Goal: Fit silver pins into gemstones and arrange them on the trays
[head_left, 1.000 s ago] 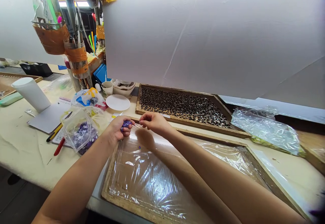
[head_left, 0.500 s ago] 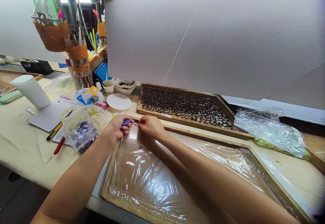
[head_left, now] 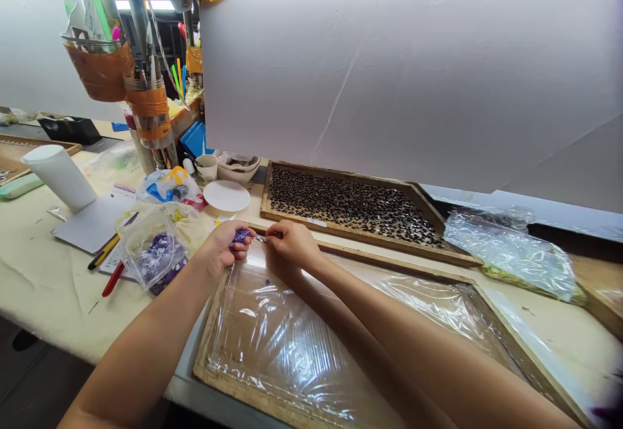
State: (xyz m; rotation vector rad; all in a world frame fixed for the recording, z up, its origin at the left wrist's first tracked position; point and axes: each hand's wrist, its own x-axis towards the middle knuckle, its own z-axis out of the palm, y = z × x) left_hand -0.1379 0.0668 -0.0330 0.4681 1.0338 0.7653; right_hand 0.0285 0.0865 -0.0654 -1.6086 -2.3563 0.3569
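My left hand (head_left: pixel 221 247) is closed round a bunch of small purple pieces (head_left: pixel 240 236) at the far left corner of a wooden tray (head_left: pixel 207 357) lined with clear plastic film. My right hand (head_left: pixel 292 242) is just to the right of it, fingers pinched on a thin shiny piece (head_left: pixel 260 238) that sticks out from the left hand. One tiny purple piece (head_left: pixel 267 282) lies on the film below the hands. A clear plastic bag (head_left: pixel 150 250) with more purple pieces sits left of the tray.
A second wooden tray (head_left: pixel 350 205) full of small dark pieces lies behind. A white cup (head_left: pixel 58 176), white lid (head_left: pixel 226 195), pens (head_left: pixel 104 267), paper cup (head_left: pixel 207 168) and taped holders (head_left: pixel 146 108) crowd the left. A crumpled plastic bag (head_left: pixel 511 250) lies right. A white board (head_left: pixel 413 72) stands behind.
My right hand has come down and closer to the left hand, from slightly raised to resting at the tray's far edge. The left hand has hardly moved.
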